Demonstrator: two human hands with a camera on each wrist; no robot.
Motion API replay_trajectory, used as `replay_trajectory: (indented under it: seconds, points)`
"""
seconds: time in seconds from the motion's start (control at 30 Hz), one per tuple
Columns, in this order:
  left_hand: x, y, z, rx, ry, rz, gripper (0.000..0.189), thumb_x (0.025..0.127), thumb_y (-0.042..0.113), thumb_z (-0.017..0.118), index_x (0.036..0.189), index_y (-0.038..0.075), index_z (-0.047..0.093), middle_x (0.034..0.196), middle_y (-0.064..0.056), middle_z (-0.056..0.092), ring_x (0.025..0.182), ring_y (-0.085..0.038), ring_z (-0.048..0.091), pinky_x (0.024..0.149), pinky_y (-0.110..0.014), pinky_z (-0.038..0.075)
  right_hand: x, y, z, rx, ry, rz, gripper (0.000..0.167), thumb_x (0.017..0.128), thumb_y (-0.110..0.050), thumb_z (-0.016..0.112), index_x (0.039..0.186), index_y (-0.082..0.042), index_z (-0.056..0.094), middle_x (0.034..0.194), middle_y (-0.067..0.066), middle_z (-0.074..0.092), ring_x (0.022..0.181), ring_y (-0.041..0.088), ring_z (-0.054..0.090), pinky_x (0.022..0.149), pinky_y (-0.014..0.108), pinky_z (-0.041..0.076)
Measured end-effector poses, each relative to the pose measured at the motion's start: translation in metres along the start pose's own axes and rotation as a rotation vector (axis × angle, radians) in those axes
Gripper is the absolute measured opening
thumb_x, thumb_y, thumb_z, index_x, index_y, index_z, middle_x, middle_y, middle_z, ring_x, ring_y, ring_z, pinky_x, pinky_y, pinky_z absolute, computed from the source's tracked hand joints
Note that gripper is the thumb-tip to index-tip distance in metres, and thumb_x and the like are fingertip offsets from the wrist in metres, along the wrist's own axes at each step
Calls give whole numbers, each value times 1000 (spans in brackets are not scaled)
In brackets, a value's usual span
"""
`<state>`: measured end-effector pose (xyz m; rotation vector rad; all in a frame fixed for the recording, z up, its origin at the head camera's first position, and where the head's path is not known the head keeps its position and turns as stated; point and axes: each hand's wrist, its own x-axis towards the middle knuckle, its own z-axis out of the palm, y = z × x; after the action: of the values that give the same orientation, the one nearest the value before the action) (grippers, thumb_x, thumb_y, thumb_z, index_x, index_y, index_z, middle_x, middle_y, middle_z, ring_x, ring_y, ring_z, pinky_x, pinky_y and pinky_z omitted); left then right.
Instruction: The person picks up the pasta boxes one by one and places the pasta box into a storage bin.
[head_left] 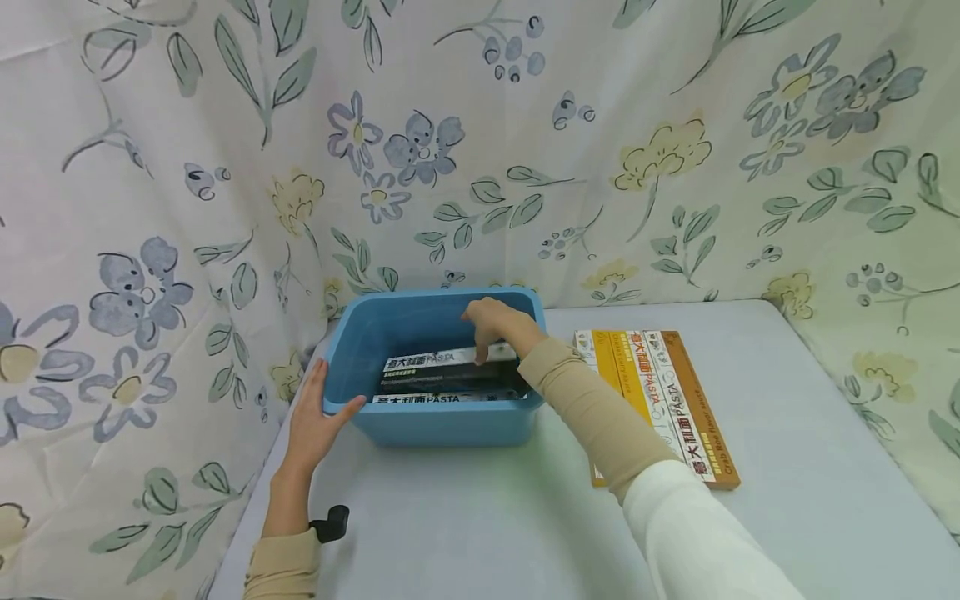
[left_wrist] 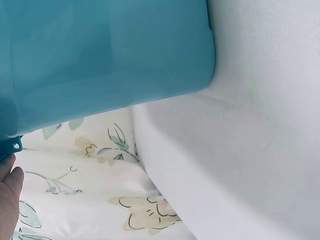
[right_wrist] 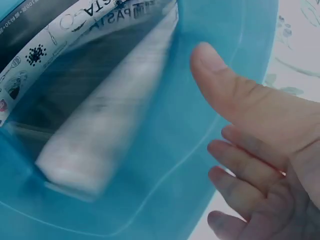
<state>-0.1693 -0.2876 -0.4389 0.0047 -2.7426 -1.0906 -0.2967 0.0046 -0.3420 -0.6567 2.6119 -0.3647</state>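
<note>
Two hands work: left hand (head_left: 318,421) clasps the blue bin (head_left: 442,421); right hand (head_left: 491,321), grip released over pasta boxes (head_left: 442,373), could jam one crooked.

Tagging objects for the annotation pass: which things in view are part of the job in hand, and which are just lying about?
In the job:
- blue plastic tub, left hand holding its corner
- black-and-white pasta boxes inside it, right hand reaching down to them
- orange, yellow and white flat pasta boxes beside the tub

Lying about:
- white table
- floral cloth backdrop
- small black strap clip
</note>
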Motion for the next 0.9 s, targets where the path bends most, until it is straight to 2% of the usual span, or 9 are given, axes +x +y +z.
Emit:
replay_trajectory:
  seconds: [0.1, 0.27, 0.4, 0.5, 0.63, 0.77, 0.9]
  points:
    - [0, 0, 1, 6, 5, 0, 93, 87, 40, 66, 155, 2, 15, 161, -19, 12, 145, -42, 12, 109, -68, 13, -1, 2, -2, 32, 4, 13, 78, 79, -18, 82, 146, -7, 44, 148, 11, 44, 127, 30, 49, 99, 40, 46]
    - [1, 1, 0, 3, 12, -2, 93, 87, 40, 67, 155, 3, 15, 161, -19, 12, 145, -43, 12, 108, -69, 14, -5, 5, -5, 119, 23, -3, 69, 84, -20, 77, 144, -6, 46, 148, 9, 45, 133, 29, 44, 104, 40, 42]
    - [1, 1, 1, 3, 10, -6, 93, 87, 39, 67, 155, 3, 15, 161, -19, 12, 145, -44, 13, 108, -70, 14, -9, 11, -5, 154, 73, -36, 62, 89, -22, 73, 142, -4, 48, 145, 9, 49, 133, 28, 45, 105, 40, 41]
    - [1, 1, 2, 0, 5, -11, 93, 87, 39, 67, 155, 3, 15, 161, -19, 12, 145, -43, 12, 108, -70, 13, -16, 20, -6, 229, 145, -76, 57, 91, -23, 70, 140, -2, 51, 141, 11, 52, 130, 27, 48, 104, 38, 42]
    - [1, 1, 4, -2, 6, -20, 93, 87, 39, 67, 155, 4, 15, 161, -18, 11, 145, -43, 11, 108, -69, 13, -33, 35, -8, 386, 263, -114, 51, 92, -21, 68, 136, 2, 54, 136, 14, 56, 125, 28, 53, 101, 37, 45]
    - [2, 2, 4, 8, 9, -23, 93, 87, 39, 67, 155, 4, 15, 161, -18, 12, 145, -43, 12, 108, -69, 14, -61, 57, -7, 547, 407, -114, 47, 93, -20, 66, 132, 3, 56, 131, 17, 60, 121, 31, 56, 99, 42, 46]
    - [2, 2, 4, 20, 15, -29, 94, 87, 39, 67, 156, 4, 15, 161, -19, 12, 145, -44, 12, 108, -70, 15, -95, 79, 5, 717, 530, -77, 42, 95, -20, 64, 130, 2, 58, 127, 19, 62, 118, 33, 57, 99, 46, 45]
